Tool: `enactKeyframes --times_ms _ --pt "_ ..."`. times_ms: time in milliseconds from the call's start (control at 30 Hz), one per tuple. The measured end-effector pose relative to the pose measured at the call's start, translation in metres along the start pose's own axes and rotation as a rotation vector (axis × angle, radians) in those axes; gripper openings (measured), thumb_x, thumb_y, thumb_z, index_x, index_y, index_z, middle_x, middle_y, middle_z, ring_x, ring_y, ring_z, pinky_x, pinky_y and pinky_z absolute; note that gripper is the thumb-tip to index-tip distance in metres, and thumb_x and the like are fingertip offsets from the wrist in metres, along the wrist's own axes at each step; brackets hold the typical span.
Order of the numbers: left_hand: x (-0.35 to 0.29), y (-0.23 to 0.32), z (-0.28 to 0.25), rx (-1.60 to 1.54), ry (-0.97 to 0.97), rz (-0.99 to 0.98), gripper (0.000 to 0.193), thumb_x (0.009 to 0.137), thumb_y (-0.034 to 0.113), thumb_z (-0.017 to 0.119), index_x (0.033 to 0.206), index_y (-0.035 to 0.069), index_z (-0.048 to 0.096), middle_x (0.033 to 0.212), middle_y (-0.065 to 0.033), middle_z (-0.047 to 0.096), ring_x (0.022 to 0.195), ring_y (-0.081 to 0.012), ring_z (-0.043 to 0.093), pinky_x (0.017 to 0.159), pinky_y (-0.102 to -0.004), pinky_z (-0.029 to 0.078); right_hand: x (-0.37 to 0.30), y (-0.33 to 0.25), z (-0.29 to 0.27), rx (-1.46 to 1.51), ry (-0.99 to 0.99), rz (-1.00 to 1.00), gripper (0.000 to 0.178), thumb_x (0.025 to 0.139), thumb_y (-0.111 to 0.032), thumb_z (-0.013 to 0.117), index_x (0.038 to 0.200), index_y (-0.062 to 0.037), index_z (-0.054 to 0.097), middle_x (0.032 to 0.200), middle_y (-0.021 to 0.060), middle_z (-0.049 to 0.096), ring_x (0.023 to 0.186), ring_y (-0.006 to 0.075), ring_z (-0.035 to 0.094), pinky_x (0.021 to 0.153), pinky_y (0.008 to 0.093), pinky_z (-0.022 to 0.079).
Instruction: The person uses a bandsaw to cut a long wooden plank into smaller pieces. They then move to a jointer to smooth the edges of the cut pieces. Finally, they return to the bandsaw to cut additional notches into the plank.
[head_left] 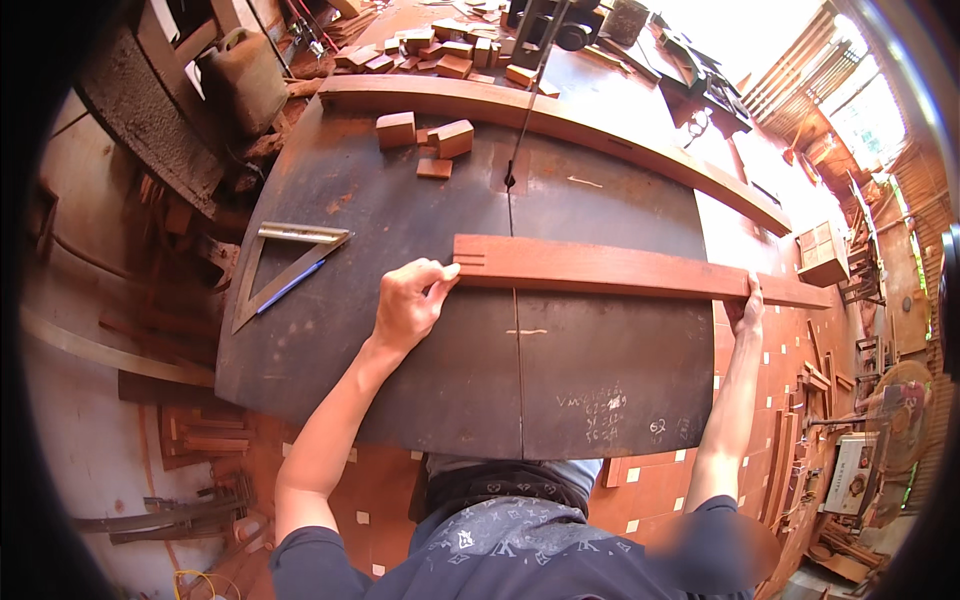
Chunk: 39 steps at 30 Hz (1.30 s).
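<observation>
A long reddish wooden beam [600, 265] lies across the dark metal saw table [420, 370], its right end reaching past the table's edge. Short parallel slots are cut into its left end. Fingers and thumb of my left hand [411, 305] pinch that end at its lower corner. Farther along, my right hand [744, 305] grips the beam from the near side, the thumb on top and the other fingers partly hidden below. Beyond the beam, a thin bandsaw blade [525, 120] runs down into a slot in the table, apart from the wood.
A second long beam [560, 122] lies behind the blade like a fence. Small wood blocks [452, 138] sit left of the blade, with more offcuts [450, 50] piled behind. At left lie a metal triangle square [248, 275] and a blue pen [290, 287].
</observation>
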<state>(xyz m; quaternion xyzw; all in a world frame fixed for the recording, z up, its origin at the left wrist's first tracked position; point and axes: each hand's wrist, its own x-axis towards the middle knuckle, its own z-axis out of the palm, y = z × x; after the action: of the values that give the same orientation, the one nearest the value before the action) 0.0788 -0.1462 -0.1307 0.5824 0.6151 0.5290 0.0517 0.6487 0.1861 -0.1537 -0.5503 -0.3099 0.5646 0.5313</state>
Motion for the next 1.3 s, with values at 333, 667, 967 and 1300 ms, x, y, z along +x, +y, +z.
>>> enactKeyframes --times_ms 333,667,967,1300 --pt "0.058 -0.025 0.053 0.041 0.000 0.050 0.022 0.093 0.004 0.077 0.081 -0.002 0.060 0.071 -0.0170 0.050 0.058 -0.0296 0.041 0.055 -0.0365 0.039 0.041 -0.001 0.018 -0.075 0.267 -0.051 0.053 0.098 -0.049 0.071 0.134 -0.0108 0.063 0.120 0.0106 0.068 0.096 0.0218 0.069 0.079 0.0379 0.060" --pt "0.049 -0.037 0.060 0.033 0.001 0.024 0.013 0.099 0.001 0.073 0.090 -0.001 0.065 0.070 -0.0009 0.056 0.065 -0.0032 0.051 0.056 -0.0240 0.041 -0.160 0.049 0.159 -1.106 0.068 -1.155 0.046 0.088 -0.026 0.074 0.125 -0.0004 0.066 0.132 0.0199 0.063 0.126 0.0364 0.058 0.109 0.0479 0.046" --pt "0.044 -0.038 0.043 0.066 0.043 0.005 0.014 0.101 0.004 0.072 0.090 -0.001 0.066 0.065 -0.0011 0.050 0.063 -0.0033 0.046 0.056 -0.0241 0.039 -0.102 0.044 0.177 -1.000 0.391 -1.093 0.040 0.086 -0.021 0.068 0.117 0.0036 0.067 0.114 0.0255 0.065 0.109 0.0402 0.065 0.097 0.0514 0.051" --pt "0.052 -0.027 0.045 -0.048 0.020 -0.050 0.009 0.094 0.003 0.078 0.091 -0.002 0.071 0.068 -0.0139 0.057 0.058 -0.0126 0.051 0.055 -0.0307 0.044 0.021 0.026 0.071 0.116 0.111 -0.066 0.068 0.087 -0.054 0.078 0.139 -0.0154 0.058 0.124 0.0120 0.062 0.103 0.0271 0.066 0.087 0.0462 0.061"
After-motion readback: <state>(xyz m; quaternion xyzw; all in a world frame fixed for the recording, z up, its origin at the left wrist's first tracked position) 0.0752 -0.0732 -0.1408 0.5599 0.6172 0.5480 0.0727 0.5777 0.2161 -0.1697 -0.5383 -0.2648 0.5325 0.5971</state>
